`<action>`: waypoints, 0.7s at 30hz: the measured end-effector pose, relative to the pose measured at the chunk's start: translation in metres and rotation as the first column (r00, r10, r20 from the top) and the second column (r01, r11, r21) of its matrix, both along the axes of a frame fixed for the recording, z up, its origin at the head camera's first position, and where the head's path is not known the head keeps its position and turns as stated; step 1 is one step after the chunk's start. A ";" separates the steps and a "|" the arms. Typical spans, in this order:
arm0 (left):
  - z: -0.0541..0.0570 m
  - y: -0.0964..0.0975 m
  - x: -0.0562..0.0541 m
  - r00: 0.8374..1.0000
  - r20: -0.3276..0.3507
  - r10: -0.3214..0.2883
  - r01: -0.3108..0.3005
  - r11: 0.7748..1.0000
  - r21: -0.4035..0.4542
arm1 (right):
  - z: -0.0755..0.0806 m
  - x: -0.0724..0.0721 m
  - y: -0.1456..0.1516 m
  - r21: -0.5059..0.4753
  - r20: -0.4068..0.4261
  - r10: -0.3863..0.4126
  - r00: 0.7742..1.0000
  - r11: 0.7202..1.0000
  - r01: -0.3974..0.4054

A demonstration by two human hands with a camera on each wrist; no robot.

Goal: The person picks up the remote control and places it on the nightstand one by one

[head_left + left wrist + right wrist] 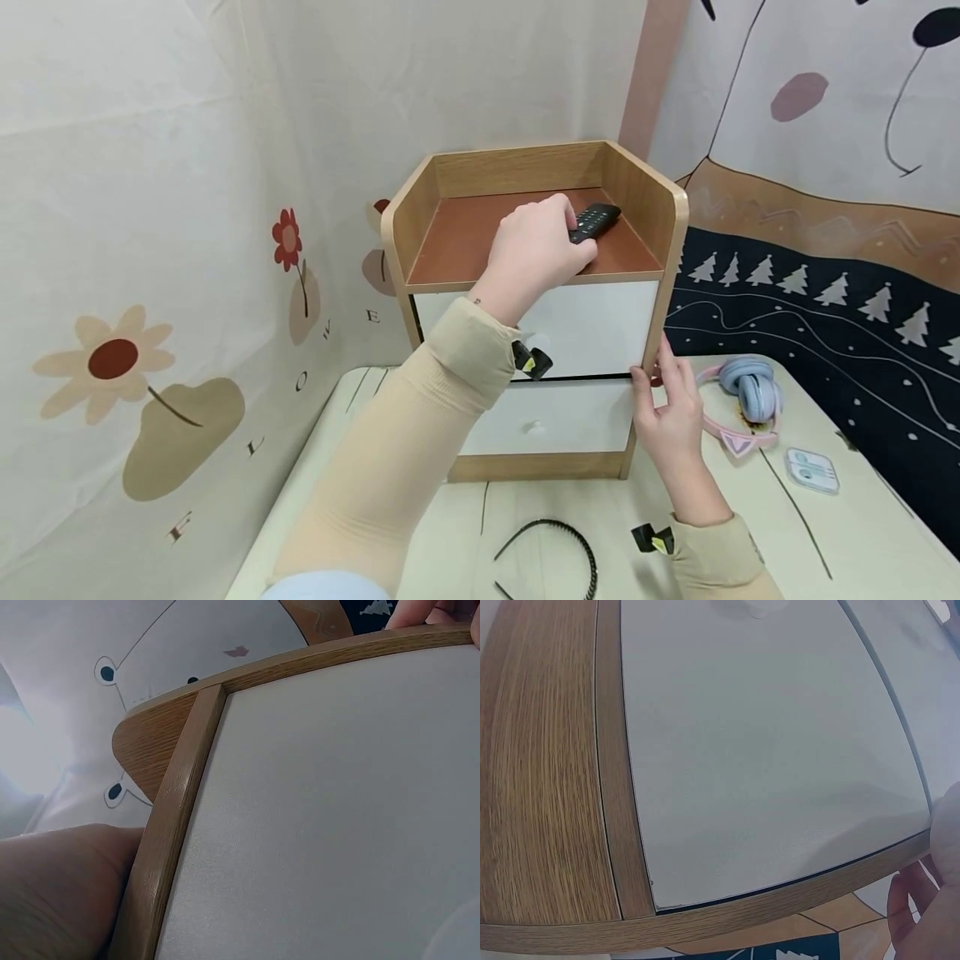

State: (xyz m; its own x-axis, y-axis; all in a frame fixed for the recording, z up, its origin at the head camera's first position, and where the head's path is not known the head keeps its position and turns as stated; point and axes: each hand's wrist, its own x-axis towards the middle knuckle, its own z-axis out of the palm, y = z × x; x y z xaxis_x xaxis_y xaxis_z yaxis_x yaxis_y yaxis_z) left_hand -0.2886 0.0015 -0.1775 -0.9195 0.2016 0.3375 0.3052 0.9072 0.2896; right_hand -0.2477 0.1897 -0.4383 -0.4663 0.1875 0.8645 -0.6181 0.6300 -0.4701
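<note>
Remote (600,218): black, in the left fingers, far end sticking out to their right, over the cabinet's top shelf (461,229). Can't tell if it touches the shelf.
Left hand (536,243): fingers curled, remote pinched between thumb and fingers.
Right hand (673,425): below and right of the left; gripping the cabinet (647,190) by its right front edge, thumb on the front, fingers round the side.
Cabinet build: wood frame, brown shelf floor under the left fingers.
Upper drawer (600,321): white, just below the left fingers, partly behind the left wrist.
Lower drawer (566,417): white, left of the right fingers, small round knob.
Headphones (756,393): blue and pink, just right of the right fingers.
Earphone case (812,470): clear, farther right, beyond the headphones.
Headband (593,565): black, on the surface (862,542), below and left of the right fingers.
Backdrop (187,167): pale printed cloth, behind both hands.
</note>
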 end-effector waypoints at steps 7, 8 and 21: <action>0.004 0.000 -0.002 0.990 0.069 -0.120 0.118 0.993 0.027 | 0.000 0.000 0.001 0.001 -0.001 -0.004 1.000 1.000 0.004; 0.005 -0.001 -0.002 0.987 0.083 -0.139 0.137 0.990 0.024 | 0.000 0.000 0.002 0.002 -0.003 -0.003 1.000 1.000 0.003; 0.004 0.001 -0.007 0.969 0.173 -0.177 0.186 0.982 -0.038 | 0.000 0.001 0.000 -0.001 -0.001 -0.001 1.000 1.000 0.001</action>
